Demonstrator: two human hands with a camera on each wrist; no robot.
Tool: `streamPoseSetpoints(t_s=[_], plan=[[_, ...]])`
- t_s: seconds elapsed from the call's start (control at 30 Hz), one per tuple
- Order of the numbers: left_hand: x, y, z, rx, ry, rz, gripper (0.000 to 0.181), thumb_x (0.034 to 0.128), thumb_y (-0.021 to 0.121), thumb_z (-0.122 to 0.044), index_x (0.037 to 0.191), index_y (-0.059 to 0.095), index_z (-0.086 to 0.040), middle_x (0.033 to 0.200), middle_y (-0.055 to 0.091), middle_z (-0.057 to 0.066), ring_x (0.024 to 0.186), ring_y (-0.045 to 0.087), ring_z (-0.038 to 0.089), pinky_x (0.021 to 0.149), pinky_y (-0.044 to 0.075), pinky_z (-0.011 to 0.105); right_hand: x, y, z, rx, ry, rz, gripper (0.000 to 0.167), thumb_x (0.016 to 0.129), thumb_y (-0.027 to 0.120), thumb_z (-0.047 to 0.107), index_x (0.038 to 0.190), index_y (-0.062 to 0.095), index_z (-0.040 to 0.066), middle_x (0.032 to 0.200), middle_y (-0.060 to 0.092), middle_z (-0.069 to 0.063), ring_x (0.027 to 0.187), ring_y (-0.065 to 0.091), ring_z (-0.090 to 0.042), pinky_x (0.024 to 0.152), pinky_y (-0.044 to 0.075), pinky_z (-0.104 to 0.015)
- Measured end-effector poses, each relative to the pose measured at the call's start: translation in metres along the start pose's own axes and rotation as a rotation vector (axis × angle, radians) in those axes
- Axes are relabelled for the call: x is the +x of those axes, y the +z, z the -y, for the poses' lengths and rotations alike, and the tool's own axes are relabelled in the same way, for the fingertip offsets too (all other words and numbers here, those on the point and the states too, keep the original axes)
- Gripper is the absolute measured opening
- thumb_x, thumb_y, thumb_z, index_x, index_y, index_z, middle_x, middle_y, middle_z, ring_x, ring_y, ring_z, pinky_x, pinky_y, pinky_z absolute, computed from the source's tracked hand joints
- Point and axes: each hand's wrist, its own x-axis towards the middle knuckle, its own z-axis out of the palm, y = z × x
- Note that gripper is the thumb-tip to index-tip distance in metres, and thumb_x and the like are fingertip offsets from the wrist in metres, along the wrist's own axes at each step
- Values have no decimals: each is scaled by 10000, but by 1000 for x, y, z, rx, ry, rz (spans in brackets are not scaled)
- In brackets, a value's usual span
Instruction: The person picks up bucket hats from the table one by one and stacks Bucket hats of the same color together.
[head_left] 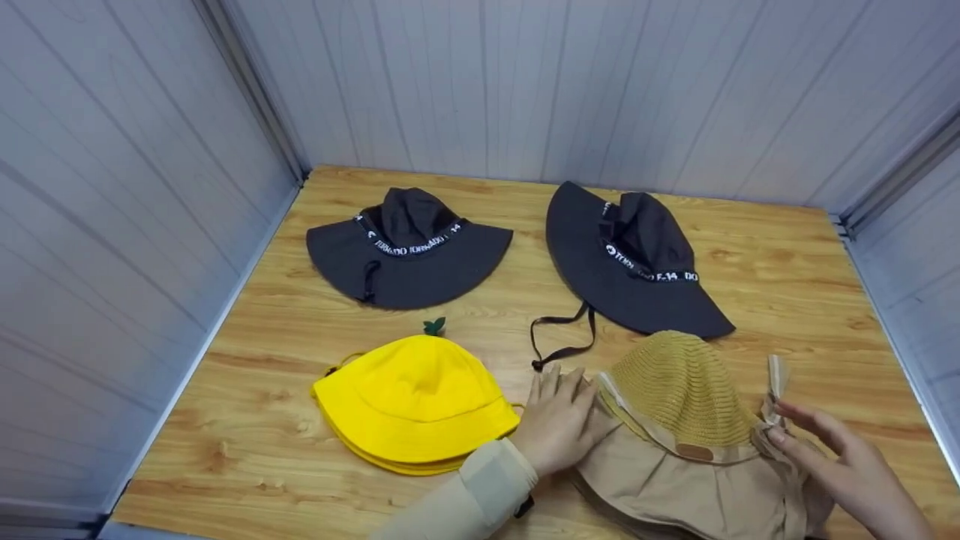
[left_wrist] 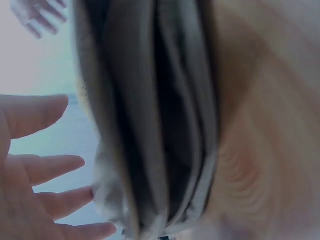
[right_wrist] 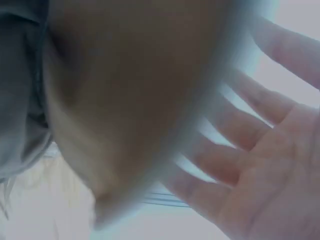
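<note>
A beige sun hat [head_left: 675,487] with a woven straw-coloured crown lies at the front right of the table. My left hand [head_left: 555,424] rests on the left part of its brim, fingers extended. At the hat's right side, my right hand [head_left: 847,457] is by a ribbon tie [head_left: 776,382], thumb and fingers apart. Layered beige brim edges [left_wrist: 155,125] fill the left wrist view beside the left fingers. In the right wrist view, blurred beige fabric [right_wrist: 130,100] hides part of the spread right fingers [right_wrist: 240,120].
A yellow bucket hat [head_left: 420,390] with a green sprout lies left of the left hand. Two dark brimmed hats, one at back left [head_left: 409,277] and one at back right [head_left: 622,277], lie behind. The right one's cord [head_left: 562,352] trails forward. Pale panel walls [head_left: 480,82] enclose the wooden table [head_left: 247,420].
</note>
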Motion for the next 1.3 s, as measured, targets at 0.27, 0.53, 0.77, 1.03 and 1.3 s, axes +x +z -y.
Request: streamPoseSetpoints(t_s=[0.27, 0.53, 0.77, 1.03, 1.3], plan=[[3, 8, 1, 51, -20, 106, 854, 901, 583, -630, 1551, 331, -137, 1631, 253, 121, 1496, 206, 423, 1208, 193, 586, -4, 9, -11, 39, -107, 46, 610, 1010, 581, 274, 1485, 365, -43, 1428, 474, -302, 971, 500, 193, 800, 548, -183], [6, 12, 2, 52, -32, 163, 965, 858, 555, -720, 1573, 265, -141, 1644, 208, 126, 1506, 173, 419, 1216, 167, 584, 18, 20, -7, -95, -157, 9, 669, 980, 624, 337, 1472, 383, -47, 1433, 434, -366, 1213, 572, -412, 958, 508, -543], [6, 15, 3, 65, -45, 153, 1001, 846, 551, -741, 1584, 229, -148, 1642, 209, 141, 1506, 184, 409, 1218, 175, 572, 40, 44, -2, -237, -294, 19, 970, 848, 770, 364, 1529, 230, -68, 1528, 190, -419, 1359, 173, -659, 1014, 173, -809], [9, 20, 8, 73, -83, 191, 1031, 822, 549, -769, 1586, 226, -156, 1633, 204, 186, 1517, 154, 396, 1234, 171, 520, 53, 51, -1, -336, -195, 201, 1140, 830, 754, 486, 1569, 46, -17, 1553, 51, -414, 1335, 38, -721, 922, 47, -890], [10, 27, 8, 197, -66, 198, 1076, 782, 564, -791, 1576, 252, -134, 1613, 253, 199, 1506, 185, 405, 1231, 194, 508, 57, 50, 4, -451, -163, 240, 1164, 821, 725, 571, 1557, 68, -48, 1539, 114, -418, 1335, 160, -695, 950, 205, -848]])
